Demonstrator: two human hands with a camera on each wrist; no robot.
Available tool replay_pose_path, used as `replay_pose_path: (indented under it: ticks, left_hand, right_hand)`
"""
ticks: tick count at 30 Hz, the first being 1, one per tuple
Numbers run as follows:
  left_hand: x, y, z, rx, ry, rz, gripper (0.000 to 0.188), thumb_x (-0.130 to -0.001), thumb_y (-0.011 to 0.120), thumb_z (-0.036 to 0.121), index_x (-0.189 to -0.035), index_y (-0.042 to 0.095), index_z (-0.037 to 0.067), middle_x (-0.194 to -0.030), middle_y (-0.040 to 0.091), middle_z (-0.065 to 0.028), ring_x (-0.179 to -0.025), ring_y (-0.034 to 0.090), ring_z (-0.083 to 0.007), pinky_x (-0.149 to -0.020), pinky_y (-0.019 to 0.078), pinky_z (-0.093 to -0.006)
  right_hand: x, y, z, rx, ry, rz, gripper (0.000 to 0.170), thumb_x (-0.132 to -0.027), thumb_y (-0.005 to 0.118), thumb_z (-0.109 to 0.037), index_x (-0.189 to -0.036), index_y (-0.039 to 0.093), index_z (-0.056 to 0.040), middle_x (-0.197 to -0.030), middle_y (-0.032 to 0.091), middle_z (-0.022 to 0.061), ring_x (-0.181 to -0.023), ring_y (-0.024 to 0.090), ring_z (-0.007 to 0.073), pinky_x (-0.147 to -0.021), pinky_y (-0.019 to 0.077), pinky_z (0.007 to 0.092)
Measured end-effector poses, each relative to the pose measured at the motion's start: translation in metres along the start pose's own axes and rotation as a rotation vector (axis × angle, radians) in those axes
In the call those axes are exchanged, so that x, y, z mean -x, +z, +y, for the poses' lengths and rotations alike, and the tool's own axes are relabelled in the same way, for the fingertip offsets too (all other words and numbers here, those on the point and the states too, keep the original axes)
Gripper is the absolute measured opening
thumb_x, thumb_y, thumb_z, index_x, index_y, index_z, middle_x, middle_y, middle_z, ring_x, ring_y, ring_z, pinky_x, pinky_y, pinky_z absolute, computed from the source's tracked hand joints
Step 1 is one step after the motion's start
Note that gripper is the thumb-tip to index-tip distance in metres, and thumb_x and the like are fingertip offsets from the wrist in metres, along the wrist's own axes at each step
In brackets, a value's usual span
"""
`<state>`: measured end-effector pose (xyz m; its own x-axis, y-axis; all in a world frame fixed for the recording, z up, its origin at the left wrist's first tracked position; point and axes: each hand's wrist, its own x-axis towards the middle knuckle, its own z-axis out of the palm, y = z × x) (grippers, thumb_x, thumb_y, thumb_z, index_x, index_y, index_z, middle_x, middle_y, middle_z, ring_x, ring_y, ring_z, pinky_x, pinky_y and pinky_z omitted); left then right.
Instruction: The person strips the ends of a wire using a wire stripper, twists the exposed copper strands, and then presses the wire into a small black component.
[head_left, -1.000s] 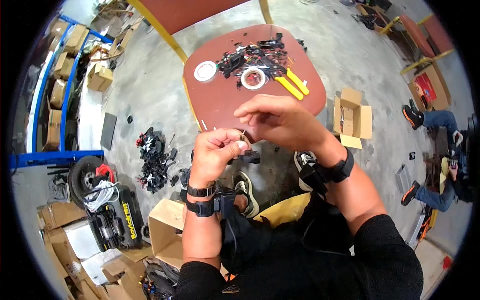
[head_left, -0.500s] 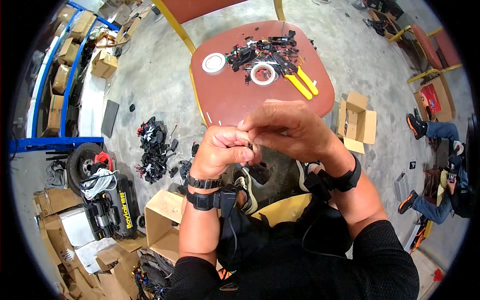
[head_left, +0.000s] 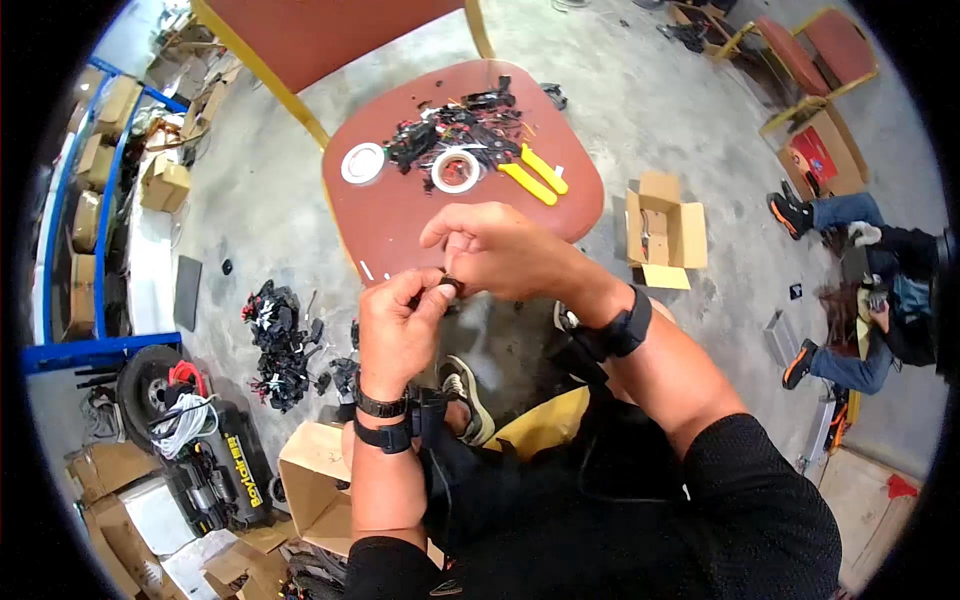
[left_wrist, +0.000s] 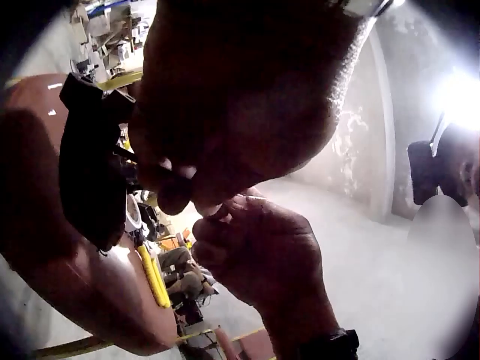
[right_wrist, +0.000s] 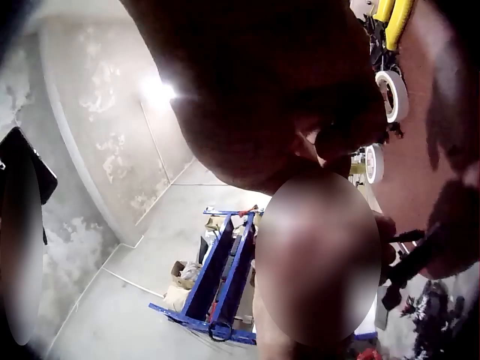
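My left hand (head_left: 397, 335) pinches a small dark part (head_left: 451, 286) between thumb and index finger, in front of the chair seat. From the right, my right hand (head_left: 515, 255) meets it, its curled fingertips at the same part; the exact grip is partly hidden. In the left wrist view a black piece (left_wrist: 94, 165) juts out beside my left hand (left_wrist: 240, 97), and the fingertips of my right hand (left_wrist: 262, 247) touch the left ones. In the right wrist view my right hand (right_wrist: 262, 90) is dark in shadow, with the black piece (right_wrist: 405, 266) at the lower right.
The red chair seat (head_left: 520, 215) bears a heap of black parts (head_left: 460, 130), yellow-handled pliers (head_left: 535, 175) and two white rolls (head_left: 362, 162). Black parts (head_left: 280, 345) lie on the floor at left. An open carton (head_left: 672, 272) stands right; a person (head_left: 850, 215) sits beyond.
The head view has shifted, so the chair and cartons appear farther left. Both hands remain together at the small part, after the right hand came in closer over it.
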<state>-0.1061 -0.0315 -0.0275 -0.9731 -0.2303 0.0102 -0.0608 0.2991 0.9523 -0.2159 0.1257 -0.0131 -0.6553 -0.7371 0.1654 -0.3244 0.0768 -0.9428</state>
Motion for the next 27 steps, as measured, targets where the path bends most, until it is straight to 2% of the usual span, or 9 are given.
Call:
replay_pose_path:
  ticks: [3, 7, 10, 11, 15, 20, 23, 26, 27]
  left_hand:
    - [0.002, -0.012, 0.007, 0.243, -0.144, -0.084, 0.008, -0.087, 0.07, 0.004, -0.09, 0.072, -0.002, -0.073, 0.068, -0.0029, -0.066, 0.058, -0.0071, -0.062, 0.0468, -0.0242]
    - [0.002, -0.031, -0.002, 0.479, -0.18, -0.256, 0.009, -0.087, 0.071, 0.006, -0.091, 0.071, -0.002, -0.082, 0.071, -0.0057, -0.068, 0.06, -0.0084, -0.062, 0.0463, -0.0225]
    - [0.001, -0.035, -0.001, 0.635, -0.157, -0.342, 0.01, -0.086, 0.073, 0.008, -0.088, 0.07, -0.001, -0.083, 0.071, -0.008, -0.068, 0.061, -0.0104, -0.061, 0.0471, -0.0231]
    - [0.0, -0.036, -0.001, 0.649, -0.141, -0.373, 0.01, -0.086, 0.073, 0.008, -0.088, 0.07, -0.001, -0.083, 0.072, -0.0085, -0.068, 0.061, -0.0104, -0.061, 0.0473, -0.0231]
    - [0.003, -0.034, -0.011, 0.764, -0.127, -0.426, 0.012, -0.085, 0.074, 0.008, -0.09, 0.07, -0.002, -0.081, 0.072, -0.0096, -0.068, 0.063, -0.0113, -0.061, 0.0481, -0.0238]
    - [0.003, -0.032, -0.01, 0.776, -0.143, -0.444, 0.013, -0.085, 0.075, 0.007, -0.093, 0.07, -0.002, -0.081, 0.072, -0.0094, -0.069, 0.064, -0.0115, -0.062, 0.0487, -0.0239]
    - [0.002, -0.028, -0.011, 0.786, -0.124, -0.436, 0.012, -0.085, 0.075, 0.006, -0.093, 0.07, -0.002, -0.081, 0.071, -0.0083, -0.069, 0.063, -0.0108, -0.062, 0.0487, -0.0239]
    - [0.002, -0.026, -0.003, 0.654, -0.155, -0.353, 0.01, -0.086, 0.074, 0.005, -0.091, 0.07, -0.002, -0.079, 0.07, -0.0047, -0.068, 0.062, -0.0098, -0.061, 0.0476, -0.0241]
    - [0.003, -0.025, 0.001, 0.593, -0.173, -0.319, 0.009, -0.086, 0.073, 0.005, -0.09, 0.07, -0.002, -0.078, 0.069, -0.0031, -0.068, 0.061, -0.0094, -0.061, 0.0471, -0.0242]
  right_hand:
    - [0.006, 0.001, -0.007, -0.247, 0.019, -0.046, 0.038, -0.085, 0.061, 0.008, -0.122, 0.063, 0.0009, -0.089, 0.065, 0.0043, -0.076, 0.062, 0.0101, -0.068, 0.0511, 0.026]
    - [0.007, -0.005, -0.02, -0.069, -0.253, -0.006, 0.05, -0.08, 0.07, 0.011, -0.127, 0.062, -0.002, -0.101, 0.064, 0.0058, -0.089, 0.062, 0.0112, -0.075, 0.0522, 0.0254]
    - [0.007, 0.0, -0.025, -0.134, -0.239, -0.006, 0.049, -0.076, 0.069, 0.01, -0.123, 0.065, -0.0059, -0.097, 0.069, 0.0061, -0.087, 0.068, 0.0162, -0.074, 0.0558, 0.0292]
    - [0.009, -0.001, -0.029, -0.19, -0.184, -0.065, 0.048, -0.08, 0.067, 0.015, -0.125, 0.063, -0.0019, -0.102, 0.064, 0.006, -0.09, 0.065, 0.0143, -0.078, 0.0543, 0.0282]
    - [0.008, 0.001, -0.032, -0.139, -0.232, -0.057, 0.043, -0.076, 0.069, 0.009, -0.117, 0.067, -0.0049, -0.095, 0.07, 0.0077, -0.085, 0.069, 0.0199, -0.074, 0.0561, 0.0312]
    - [0.006, -0.005, -0.033, -0.034, -0.328, -0.064, 0.033, -0.079, 0.069, 0.005, -0.11, 0.069, -0.005, -0.088, 0.069, 0.0071, -0.081, 0.068, 0.0218, -0.071, 0.0548, 0.0328]
    - [0.009, -0.004, -0.036, 0.025, -0.247, -0.04, 0.027, -0.084, 0.069, 0.006, -0.11, 0.068, -0.0017, -0.087, 0.069, 0.006, -0.079, 0.066, 0.0155, -0.068, 0.0529, 0.0281]
    - [0.01, -0.005, -0.037, 0.043, -0.168, -0.037, 0.019, -0.085, 0.068, -0.004, -0.104, 0.068, -0.0024, -0.085, 0.07, 0.0098, -0.076, 0.068, 0.0206, -0.069, 0.0538, 0.0318]
    - [0.009, -0.004, -0.034, 0.005, -0.129, -0.052, 0.019, -0.085, 0.067, -0.002, -0.105, 0.067, -0.0009, -0.084, 0.069, 0.0083, -0.075, 0.067, 0.0171, -0.068, 0.0531, 0.0297]
